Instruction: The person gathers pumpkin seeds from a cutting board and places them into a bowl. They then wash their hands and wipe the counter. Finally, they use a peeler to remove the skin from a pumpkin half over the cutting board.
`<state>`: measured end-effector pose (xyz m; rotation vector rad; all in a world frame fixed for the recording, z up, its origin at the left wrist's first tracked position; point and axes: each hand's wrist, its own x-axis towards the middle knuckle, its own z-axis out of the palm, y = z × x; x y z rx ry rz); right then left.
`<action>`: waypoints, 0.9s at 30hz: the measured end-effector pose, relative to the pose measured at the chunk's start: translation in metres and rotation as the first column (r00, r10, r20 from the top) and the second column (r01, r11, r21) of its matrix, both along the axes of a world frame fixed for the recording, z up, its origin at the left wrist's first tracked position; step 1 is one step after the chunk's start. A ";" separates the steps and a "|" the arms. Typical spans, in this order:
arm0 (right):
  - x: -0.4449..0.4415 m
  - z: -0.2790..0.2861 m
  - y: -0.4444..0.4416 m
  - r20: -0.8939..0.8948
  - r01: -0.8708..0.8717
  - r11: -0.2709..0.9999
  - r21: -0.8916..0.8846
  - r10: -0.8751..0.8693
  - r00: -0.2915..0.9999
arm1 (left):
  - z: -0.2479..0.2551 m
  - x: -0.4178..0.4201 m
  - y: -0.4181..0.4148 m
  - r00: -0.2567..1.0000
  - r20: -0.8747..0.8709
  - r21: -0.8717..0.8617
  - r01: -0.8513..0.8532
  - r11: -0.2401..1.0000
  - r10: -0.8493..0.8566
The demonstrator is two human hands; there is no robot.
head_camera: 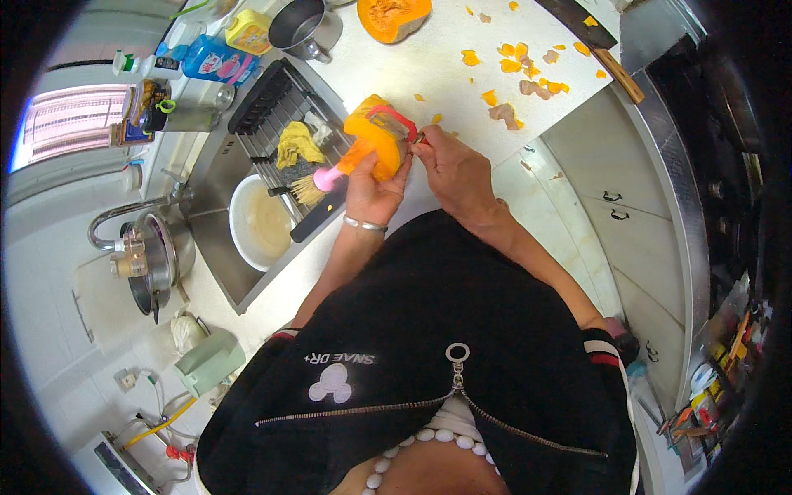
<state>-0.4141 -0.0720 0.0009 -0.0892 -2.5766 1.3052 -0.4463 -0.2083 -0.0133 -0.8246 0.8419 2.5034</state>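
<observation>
My left hand [374, 195] grips a curved piece of pumpkin [378, 141] from below, near the sink-side edge of the white countertop. Much of its surface is bright orange, without skin. In my right hand [461, 173] is a red peeler [411, 129], whose head lies against the pumpkin's upper right side. The fingertips of both hands are close together there. Just left of the pumpkin, a pink-handled bristle brush [327, 178] rests over the dish rack, partly hidden by the pumpkin and hand. Pumpkin peelings [507, 65] are scattered across the countertop [427, 74].
A cut pumpkin half [402, 31] and a metal pot [297, 28] stand at the back. A wooden-handled knife [622, 77] overhangs the right edge. The sink [216, 161] holds a white basin [234, 216] of cloudy water; a yellow cloth [297, 145] lies on the rack [253, 139].
</observation>
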 end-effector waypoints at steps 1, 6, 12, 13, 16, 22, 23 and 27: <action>-0.001 -0.001 0.001 -0.019 -0.014 1.000 0.013 0.015 1.000 | 0.000 0.001 -0.001 1.000 0.009 0.009 0.003 1.000 -0.004; 0.000 0.000 0.001 0.071 -0.043 0.999 0.001 0.043 0.997 | -0.005 0.002 -0.005 1.000 -0.003 0.066 0.004 0.998 -0.004; -0.002 -0.006 -0.004 0.107 0.006 1.000 0.013 -0.007 0.994 | -0.007 0.001 -0.003 0.992 -0.126 0.039 0.030 0.999 -0.025; -0.003 -0.006 -0.001 0.048 0.009 0.999 0.040 -0.011 0.999 | -0.003 0.001 0.000 0.995 -0.095 0.029 0.025 0.999 -0.022; -0.004 -0.005 0.002 0.013 0.003 1.000 0.004 -0.003 1.000 | 0.001 0.001 0.003 0.999 -0.028 0.010 0.021 1.000 -0.021; -0.003 -0.002 0.001 0.158 -0.030 0.999 -0.031 0.034 0.987 | -0.008 0.002 -0.006 0.998 -0.038 0.054 0.059 0.997 -0.057; -0.003 -0.004 0.000 0.119 -0.017 1.000 -0.012 0.019 0.993 | -0.007 0.002 -0.006 0.997 -0.034 0.043 0.065 0.997 -0.063; -0.006 -0.008 0.004 0.035 -0.030 0.999 0.033 0.028 0.999 | -0.008 0.002 -0.006 0.995 -0.022 0.051 0.099 0.994 -0.098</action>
